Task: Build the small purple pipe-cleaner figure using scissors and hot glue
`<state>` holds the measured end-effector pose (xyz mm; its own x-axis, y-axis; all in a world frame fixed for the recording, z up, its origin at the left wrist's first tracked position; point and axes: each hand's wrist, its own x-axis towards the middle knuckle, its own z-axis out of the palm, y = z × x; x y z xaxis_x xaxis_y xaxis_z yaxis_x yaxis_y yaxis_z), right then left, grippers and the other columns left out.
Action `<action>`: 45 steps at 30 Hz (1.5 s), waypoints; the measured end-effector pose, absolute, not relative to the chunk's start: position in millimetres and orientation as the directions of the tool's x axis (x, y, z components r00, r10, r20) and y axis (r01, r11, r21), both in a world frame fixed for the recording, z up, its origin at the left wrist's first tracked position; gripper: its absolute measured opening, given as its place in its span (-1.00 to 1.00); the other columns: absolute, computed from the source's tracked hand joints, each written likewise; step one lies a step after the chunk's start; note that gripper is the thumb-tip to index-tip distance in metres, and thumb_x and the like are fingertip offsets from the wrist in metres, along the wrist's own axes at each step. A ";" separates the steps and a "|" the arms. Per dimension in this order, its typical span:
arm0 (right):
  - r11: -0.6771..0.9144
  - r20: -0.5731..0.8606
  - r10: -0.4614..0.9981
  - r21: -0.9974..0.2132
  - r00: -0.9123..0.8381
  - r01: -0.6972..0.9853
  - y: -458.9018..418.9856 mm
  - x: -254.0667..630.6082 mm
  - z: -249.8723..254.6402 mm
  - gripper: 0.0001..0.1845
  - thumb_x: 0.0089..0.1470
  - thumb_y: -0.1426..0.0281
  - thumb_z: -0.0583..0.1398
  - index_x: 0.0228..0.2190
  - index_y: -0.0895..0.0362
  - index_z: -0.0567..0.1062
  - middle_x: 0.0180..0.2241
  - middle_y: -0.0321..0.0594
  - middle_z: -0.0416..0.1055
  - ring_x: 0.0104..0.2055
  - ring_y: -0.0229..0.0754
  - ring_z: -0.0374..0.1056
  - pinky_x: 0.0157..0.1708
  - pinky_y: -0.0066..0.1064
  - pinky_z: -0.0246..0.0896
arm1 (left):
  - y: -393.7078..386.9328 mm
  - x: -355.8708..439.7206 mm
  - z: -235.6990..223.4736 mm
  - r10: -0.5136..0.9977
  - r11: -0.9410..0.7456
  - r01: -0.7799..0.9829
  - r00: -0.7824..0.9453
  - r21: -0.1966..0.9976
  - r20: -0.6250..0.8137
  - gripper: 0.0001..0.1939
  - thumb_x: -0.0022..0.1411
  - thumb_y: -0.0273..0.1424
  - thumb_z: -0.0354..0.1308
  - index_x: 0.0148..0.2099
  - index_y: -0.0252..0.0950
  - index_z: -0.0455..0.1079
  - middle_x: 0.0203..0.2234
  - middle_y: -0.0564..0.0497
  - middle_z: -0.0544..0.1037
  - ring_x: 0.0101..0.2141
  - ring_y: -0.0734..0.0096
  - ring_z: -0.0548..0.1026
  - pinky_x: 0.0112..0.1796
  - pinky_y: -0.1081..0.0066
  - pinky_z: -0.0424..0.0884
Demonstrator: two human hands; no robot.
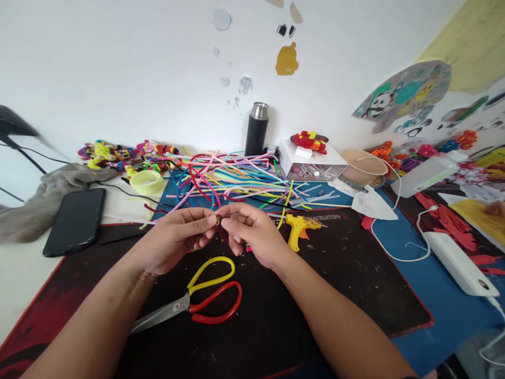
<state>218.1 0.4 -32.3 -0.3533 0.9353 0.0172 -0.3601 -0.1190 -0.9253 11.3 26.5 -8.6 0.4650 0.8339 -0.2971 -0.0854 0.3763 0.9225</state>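
Note:
My left hand (179,231) and my right hand (252,231) meet above the dark mat (339,295), fingertips almost touching. Between thumbs and forefingers, both pinch a small dark brown piece (218,220); fingers cover most of it, and its kind cannot be made out. Below the hands lie scissors (182,303) with one yellow and one red handle loop, blades pointing left. A yellow glue gun (298,229) rests just right of my right hand. Behind the hands spreads a loose heap of coloured pipe cleaners (236,176).
A phone (74,221) and a pale yellow tape roll (148,182) lie at the left. At the back stand a black thermos (256,129) and a white box (315,169). A white power bank (461,263) with cables, a clear bottle (430,173) and fuzzy flowers (428,151) occupy the right.

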 end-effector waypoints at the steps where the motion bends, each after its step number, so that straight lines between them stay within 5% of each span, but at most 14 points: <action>1: -0.118 0.014 0.937 -0.928 -0.350 -0.354 0.5 218.2 -32.3 -0.62 0.19 0.11 0.50 -0.10 0.07 0.63 -0.59 -0.54 0.34 -0.64 -0.33 0.32 -0.60 -0.48 0.14 | 26.4 11.6 -8.9 0.836 0.377 -0.083 0.459 0.923 -0.300 -0.46 -0.01 0.03 0.70 -0.38 -0.31 0.62 -0.58 0.08 0.45 -0.55 0.54 0.27 -0.54 0.51 0.19; 26: -0.096 0.010 0.950 -0.942 -0.312 -0.322 -0.3 218.4 -30.4 -0.62 0.19 0.09 0.49 -0.11 0.06 0.63 -0.60 -0.53 0.34 -0.65 -0.32 0.29 -0.58 -0.46 0.16 | 28.5 11.3 -12.1 0.829 0.419 -0.121 0.456 0.900 -0.325 -0.50 -0.04 -0.06 0.74 -0.33 -0.33 0.66 -0.55 0.07 0.49 -0.56 0.56 0.29 -0.56 0.52 0.13; 45: -0.164 -0.067 0.964 -0.910 -0.256 -0.380 1.8 218.2 -35.8 -0.61 0.18 0.06 0.49 -0.16 0.07 0.62 -0.58 -0.53 0.29 -0.64 -0.34 0.28 -0.60 -0.47 0.15 | 27.1 13.4 -7.5 0.909 0.225 -0.027 0.365 0.974 -0.200 -0.48 -0.01 0.06 0.68 -0.39 -0.27 0.62 -0.53 0.02 0.55 -0.54 0.50 0.35 -0.56 0.51 0.22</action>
